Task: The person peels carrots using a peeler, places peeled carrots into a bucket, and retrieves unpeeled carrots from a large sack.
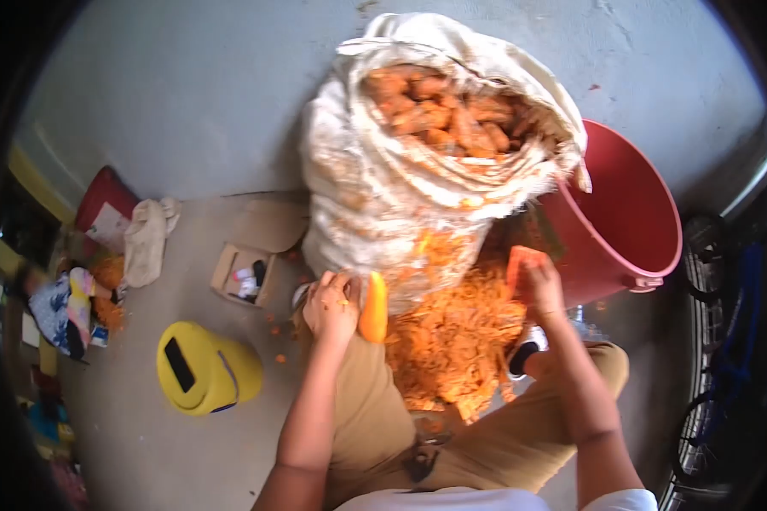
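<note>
My left hand (331,302) is closed round a smooth, bright orange carrot (372,308), held upright above my left knee. Bits of orange cling to the fingers. My right hand (539,288) grips a flat orange-red object (523,266) whose kind I cannot make out; it is apart from the carrot. Between my legs lies a heap of orange peelings (452,349). Just beyond stands a white woven sack (349,179), its mouth rolled open, full of rough, dull orange carrots (452,115).
A large red tub (626,204) stands right of the sack, its inside partly in view. On the floor to the left are a yellow bucket with a lid (200,366) and an open cardboard box (245,272). Another person (60,311) sits at far left. A metal rack (699,375) lines the right.
</note>
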`<action>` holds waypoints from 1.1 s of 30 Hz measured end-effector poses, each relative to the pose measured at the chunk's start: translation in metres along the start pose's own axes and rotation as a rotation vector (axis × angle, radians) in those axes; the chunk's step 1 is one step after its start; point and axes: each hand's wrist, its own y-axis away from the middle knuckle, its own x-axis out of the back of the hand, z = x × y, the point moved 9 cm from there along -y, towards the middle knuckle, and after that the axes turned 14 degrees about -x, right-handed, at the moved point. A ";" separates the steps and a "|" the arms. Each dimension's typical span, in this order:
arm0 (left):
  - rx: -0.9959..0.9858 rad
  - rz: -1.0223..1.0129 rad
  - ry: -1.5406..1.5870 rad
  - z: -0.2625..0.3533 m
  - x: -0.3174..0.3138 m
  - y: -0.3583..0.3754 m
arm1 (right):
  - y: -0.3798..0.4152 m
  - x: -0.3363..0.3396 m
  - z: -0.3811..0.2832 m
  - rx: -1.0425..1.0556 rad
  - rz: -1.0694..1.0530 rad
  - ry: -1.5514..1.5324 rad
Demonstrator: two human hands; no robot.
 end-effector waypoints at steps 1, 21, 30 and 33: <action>0.008 0.013 -0.008 0.014 -0.010 -0.005 | -0.027 0.011 0.031 -0.058 0.038 -0.109; 0.283 -0.851 0.749 0.125 -0.273 0.150 | -0.044 0.084 0.014 -0.069 0.028 -0.558; 0.072 -0.923 0.848 0.148 -0.255 0.090 | -0.040 0.077 0.013 -0.155 0.018 -0.518; 0.117 -0.728 1.030 0.148 -0.198 0.030 | -0.041 0.076 0.016 -0.160 0.045 -0.511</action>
